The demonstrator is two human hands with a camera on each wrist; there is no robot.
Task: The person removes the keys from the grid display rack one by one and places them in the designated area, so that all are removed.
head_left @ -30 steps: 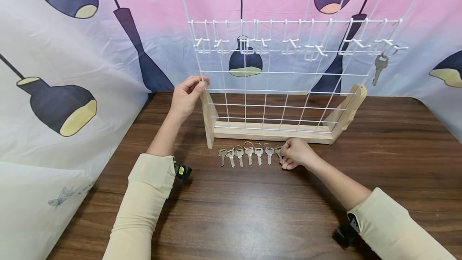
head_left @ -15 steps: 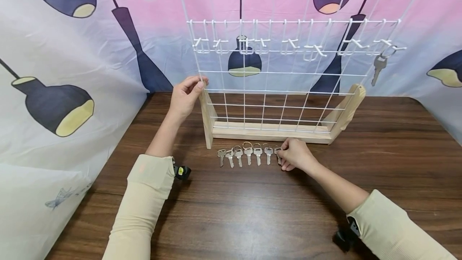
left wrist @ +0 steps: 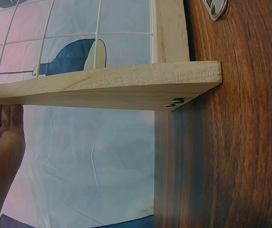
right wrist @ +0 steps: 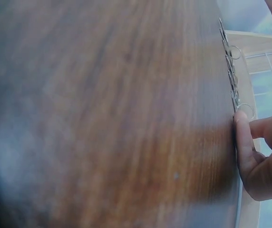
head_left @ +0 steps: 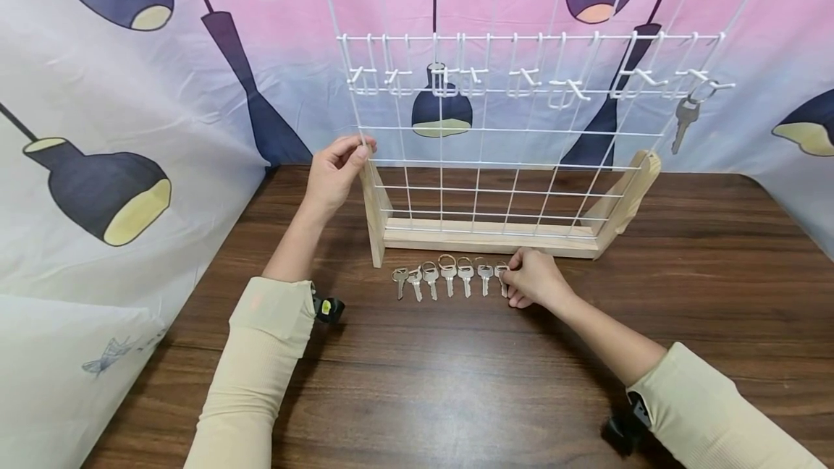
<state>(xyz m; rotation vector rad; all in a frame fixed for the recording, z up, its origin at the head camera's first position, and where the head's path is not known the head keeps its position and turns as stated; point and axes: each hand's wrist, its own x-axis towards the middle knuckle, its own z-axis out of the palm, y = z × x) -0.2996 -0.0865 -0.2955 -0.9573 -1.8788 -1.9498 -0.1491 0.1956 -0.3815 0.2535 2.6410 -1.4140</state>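
Observation:
My left hand (head_left: 335, 174) grips the top of the wooden left side post (head_left: 373, 216) of a white wire grid rack (head_left: 478, 163), thumb in front. In the left wrist view its fingers (left wrist: 4, 116) reach behind the wooden side (left wrist: 102, 85). In front of the rack's base, several silver keys with rings lie in a row on the table. My right hand (head_left: 536, 279) pinches the rightmost key (head_left: 501, 273) with thumb and forefinger, partly covering it. Seen from the right wrist, the hand (right wrist: 264, 161) rests low at the near end of the key row (right wrist: 230, 71).
White hooks (head_left: 523, 80) line the grid's upper part. One key (head_left: 685, 118) hangs by its ring from the far-right hook. The rack stands on a brown wood-grain table (head_left: 417, 382), before a printed cloth (head_left: 287, 35).
The right fingers have shifted very slightly left at the rightmost key. The left hand stays on the post, and the rack and other keys have not moved.

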